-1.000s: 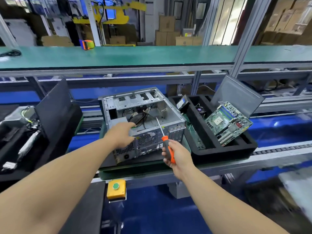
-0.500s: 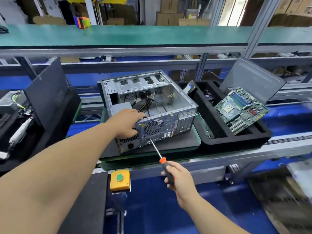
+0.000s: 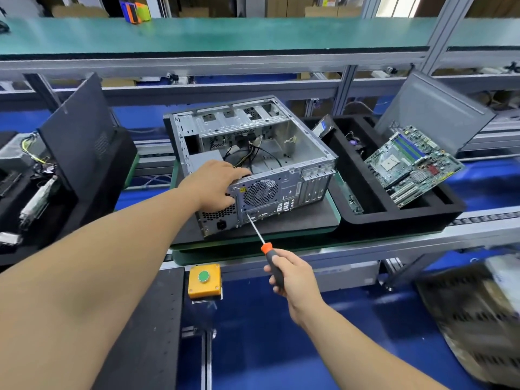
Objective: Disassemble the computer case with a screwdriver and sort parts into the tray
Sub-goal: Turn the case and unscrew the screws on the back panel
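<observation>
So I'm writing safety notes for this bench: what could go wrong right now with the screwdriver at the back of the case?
1. The screwdriver tip meets the computer case rear panel at a slant; it may slip off the screw.
2. The left hand grips the panel's top edge close to the tip, so a slip could jab it.
3. The motherboard leans tilted over the tray rim; a jolt might shift it.

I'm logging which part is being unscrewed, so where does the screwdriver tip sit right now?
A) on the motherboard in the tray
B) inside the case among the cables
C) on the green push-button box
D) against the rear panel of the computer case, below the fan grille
D: the right hand grips the screwdriver, whose tip meets the rear panel of the computer case just below the round fan grille, while the left hand holds the case's top rear edge.
</observation>
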